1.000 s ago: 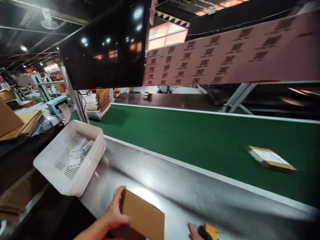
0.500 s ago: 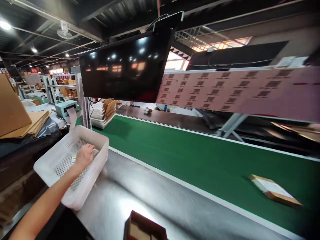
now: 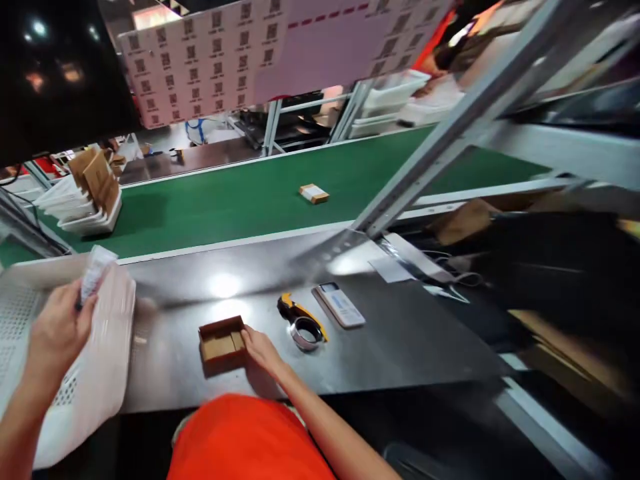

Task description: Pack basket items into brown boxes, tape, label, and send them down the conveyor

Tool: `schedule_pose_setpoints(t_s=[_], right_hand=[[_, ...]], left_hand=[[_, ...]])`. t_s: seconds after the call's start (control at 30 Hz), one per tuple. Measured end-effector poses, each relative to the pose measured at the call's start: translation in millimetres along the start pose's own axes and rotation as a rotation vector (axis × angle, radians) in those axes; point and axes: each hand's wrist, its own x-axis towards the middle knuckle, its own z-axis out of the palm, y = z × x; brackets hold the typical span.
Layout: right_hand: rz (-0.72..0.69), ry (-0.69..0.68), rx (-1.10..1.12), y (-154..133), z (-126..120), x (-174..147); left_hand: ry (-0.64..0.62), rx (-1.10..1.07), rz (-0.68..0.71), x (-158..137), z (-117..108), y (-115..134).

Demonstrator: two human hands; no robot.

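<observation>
The left hand (image 3: 57, 327) is gripping a small pale packet (image 3: 95, 277) between thumb and fingers, and the packet is showing near the far right corner of the white basket (image 3: 107, 333) at the left. The right hand (image 3: 261, 350) is touching the right wall of an open-topped cardboard box (image 3: 223, 363); whether the fingers are pinching that wall, one cannot tell. The box is sitting on the table (image 3: 390, 353), right of the basket. Farther right, a yellow-and-black tape dispenser (image 3: 299, 311) is lying on the table, and a phone (image 3: 343, 307) is lying just beside it. On the far side, a green conveyor belt (image 3: 225, 207) is carrying a small parcel (image 3: 314, 193), while white trays (image 3: 95, 225) at the far left are holding cardboard pieces (image 3: 97, 177).
</observation>
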Motion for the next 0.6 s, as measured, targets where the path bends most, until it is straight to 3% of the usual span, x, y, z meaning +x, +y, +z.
schedule_pose_setpoints(t_s=[0.07,0.13,0.17,0.23,0.33,0.6], right_hand=[[0.024,-0.011,0.121,4,-2,1],[0.046,-0.033,0.222,6,-4,1],[0.056,-0.046,0.267,7,-6,1],[0.072,-0.074,0.351,9,-9,0],[0.083,-0.109,0.458,16,-11,-1],[0.072,-0.094,0.460,24,-8,3]], left_hand=[[-0.107,-0.291,0.179,-36,38,62],[-0.476,-0.415,0.296,-71,92,127],[-0.650,-0.390,0.278,-85,121,154],[-0.845,-0.290,0.224,-102,170,189],[-0.885,-0.175,0.224,-109,211,198],[-0.919,-0.128,0.250,-70,237,201]])
